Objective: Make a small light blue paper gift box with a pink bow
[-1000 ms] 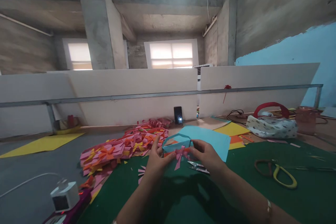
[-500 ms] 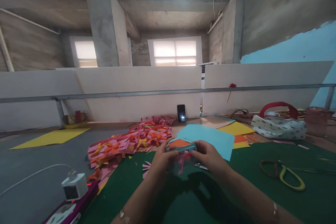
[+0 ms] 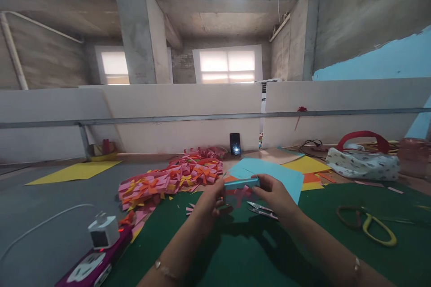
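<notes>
Between my hands is a folded blue paper strip point(image 3: 241, 183), held level above the green mat point(image 3: 235, 260). My left hand point(image 3: 210, 202) pinches its left end and my right hand point(image 3: 274, 195) pinches its right end. A pink paper bow point(image 3: 242, 196) hangs just below the strip, blurred; whether it is attached I cannot tell. Small metal snips point(image 3: 262, 210) lie on the mat beside my right hand. Beyond the hands lies a blue sheet point(image 3: 269, 175). A pink cut paper piece point(image 3: 190, 209) rests left of my left hand.
A heap of pink, orange and yellow paper bows point(image 3: 175, 179) lies left. Scissors point(image 3: 379, 228) and a patterned cloth basket point(image 3: 363, 163) are right. A charger point(image 3: 103, 232) sits on a purple power strip point(image 3: 90, 262). A phone point(image 3: 235, 144) stands behind.
The blue strip has been turned so its long side faces me, and my hands have moved slightly apart along it. The snips show more fully. The view has shifted slightly.
</notes>
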`<state>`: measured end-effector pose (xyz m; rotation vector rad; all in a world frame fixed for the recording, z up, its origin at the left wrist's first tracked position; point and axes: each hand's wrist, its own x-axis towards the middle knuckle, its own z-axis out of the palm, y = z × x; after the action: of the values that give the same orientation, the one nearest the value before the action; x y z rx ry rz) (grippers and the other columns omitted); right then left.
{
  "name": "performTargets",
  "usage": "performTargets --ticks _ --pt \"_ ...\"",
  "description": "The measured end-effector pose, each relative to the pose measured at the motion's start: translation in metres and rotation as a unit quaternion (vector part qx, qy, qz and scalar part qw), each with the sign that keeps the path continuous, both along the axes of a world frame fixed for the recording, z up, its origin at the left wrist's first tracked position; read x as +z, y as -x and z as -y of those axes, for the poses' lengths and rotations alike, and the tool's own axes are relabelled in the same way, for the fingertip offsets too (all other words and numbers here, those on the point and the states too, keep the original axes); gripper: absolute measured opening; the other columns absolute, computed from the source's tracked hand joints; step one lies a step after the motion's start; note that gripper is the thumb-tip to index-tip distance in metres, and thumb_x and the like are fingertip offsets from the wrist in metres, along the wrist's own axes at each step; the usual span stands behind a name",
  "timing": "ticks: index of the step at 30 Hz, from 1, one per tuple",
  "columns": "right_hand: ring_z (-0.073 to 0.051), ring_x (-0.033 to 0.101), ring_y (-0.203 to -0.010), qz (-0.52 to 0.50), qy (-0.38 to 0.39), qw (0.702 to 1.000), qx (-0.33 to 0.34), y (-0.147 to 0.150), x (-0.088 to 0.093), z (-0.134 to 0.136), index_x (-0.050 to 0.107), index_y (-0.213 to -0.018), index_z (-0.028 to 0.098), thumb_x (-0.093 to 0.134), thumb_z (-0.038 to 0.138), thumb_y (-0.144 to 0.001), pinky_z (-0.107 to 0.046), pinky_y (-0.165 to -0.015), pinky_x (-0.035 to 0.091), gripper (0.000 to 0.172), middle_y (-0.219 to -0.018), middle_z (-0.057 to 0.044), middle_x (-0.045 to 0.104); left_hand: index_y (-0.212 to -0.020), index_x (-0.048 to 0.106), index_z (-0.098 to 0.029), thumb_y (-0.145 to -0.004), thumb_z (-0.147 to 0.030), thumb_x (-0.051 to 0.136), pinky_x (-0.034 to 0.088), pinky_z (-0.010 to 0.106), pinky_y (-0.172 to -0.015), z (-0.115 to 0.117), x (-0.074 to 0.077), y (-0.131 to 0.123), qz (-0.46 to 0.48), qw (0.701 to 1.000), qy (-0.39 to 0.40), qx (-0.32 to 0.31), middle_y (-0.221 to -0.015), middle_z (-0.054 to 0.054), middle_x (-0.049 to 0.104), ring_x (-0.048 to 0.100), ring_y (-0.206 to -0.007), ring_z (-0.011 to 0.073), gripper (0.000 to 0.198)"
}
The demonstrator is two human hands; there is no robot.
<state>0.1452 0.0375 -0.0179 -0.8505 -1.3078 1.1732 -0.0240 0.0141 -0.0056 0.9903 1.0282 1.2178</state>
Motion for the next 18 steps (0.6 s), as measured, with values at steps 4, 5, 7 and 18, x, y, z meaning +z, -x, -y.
performTargets --ticks 4,5,7,18 --pt "-0.021 0.064 -0.078 0.020 -0.013 1.000 0.006 0.000 0.002 0.002 0.061 -0.088 0.016 0.071 0.035 -0.057 -0.035 -0.075 0.051 0.039 -0.078 -0.003 0.068 -0.094 0.061 -0.017 -0.067 -0.033 0.064 0.050 0.032 -0.070 -0.010 -0.010 0.002 0.006 1.000 -0.002 -0.027 -0.100 0.012 0.065 0.061 -0.088 0.0217 0.031" --pt "-0.022 0.064 -0.078 0.026 -0.015 1.000 0.005 0.001 0.001 0.002 0.061 -0.087 0.016 0.071 0.037 -0.057 -0.035 -0.075 0.050 0.039 -0.077 -0.003 0.068 -0.094 0.062 -0.017 -0.067 -0.030 0.064 0.050 0.032 -0.070 -0.012 -0.012 0.002 0.007 1.000 -0.004 -0.024 -0.101 0.012 0.065 0.061 -0.089 0.0215 0.031" --pt "-0.022 0.064 -0.076 0.036 -0.017 0.999 0.002 0.001 0.000 0.001 0.062 -0.085 0.016 0.068 0.043 -0.060 -0.036 -0.074 0.050 0.038 -0.074 -0.004 0.068 -0.097 0.062 -0.018 -0.066 -0.029 0.065 0.050 0.031 -0.070 -0.014 -0.014 0.002 0.002 1.000 -0.017 -0.013 -0.100 0.011 0.065 0.062 -0.087 0.0208 0.033" --pt "-0.021 0.063 -0.067 0.057 0.002 0.998 -0.026 -0.002 -0.005 -0.003 0.062 -0.071 0.015 0.064 0.043 -0.062 -0.033 -0.066 0.049 0.029 -0.067 -0.003 0.068 -0.104 0.061 -0.021 -0.067 -0.030 0.066 0.051 0.030 -0.065 -0.014 -0.016 -0.001 -0.041 0.998 -0.053 0.009 -0.092 0.008 0.065 0.061 -0.074 0.0161 0.038"
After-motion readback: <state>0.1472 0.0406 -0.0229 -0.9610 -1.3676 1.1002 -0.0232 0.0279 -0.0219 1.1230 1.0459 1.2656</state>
